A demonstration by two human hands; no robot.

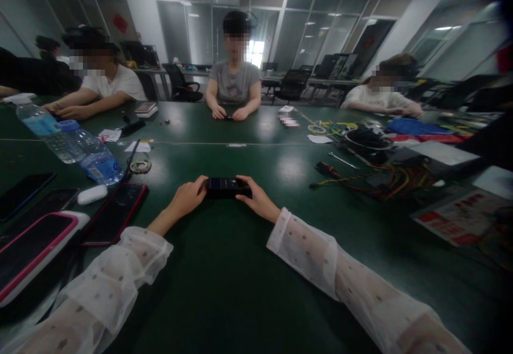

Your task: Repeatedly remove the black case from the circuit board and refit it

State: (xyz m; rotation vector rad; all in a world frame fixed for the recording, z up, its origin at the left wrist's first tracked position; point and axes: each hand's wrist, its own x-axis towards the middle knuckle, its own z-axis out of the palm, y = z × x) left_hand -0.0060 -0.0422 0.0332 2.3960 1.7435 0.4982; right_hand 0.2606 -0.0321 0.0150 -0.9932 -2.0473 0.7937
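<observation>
A small black box-shaped device with a lit screen on its upper face rests on or just above the green table, straight ahead of me. My left hand grips its left end, thumb and fingers closed on the edge. On the opposite end, my right hand holds it with the thumb in front and a finger over the top. The device's underside is hidden, and I cannot tell its exact kind.
To the left lie several phones, one a red-edged phone, a white case and water bottles. On the right are a wrench, bundled cables and a clear bag. A person sits opposite; others sit at both sides.
</observation>
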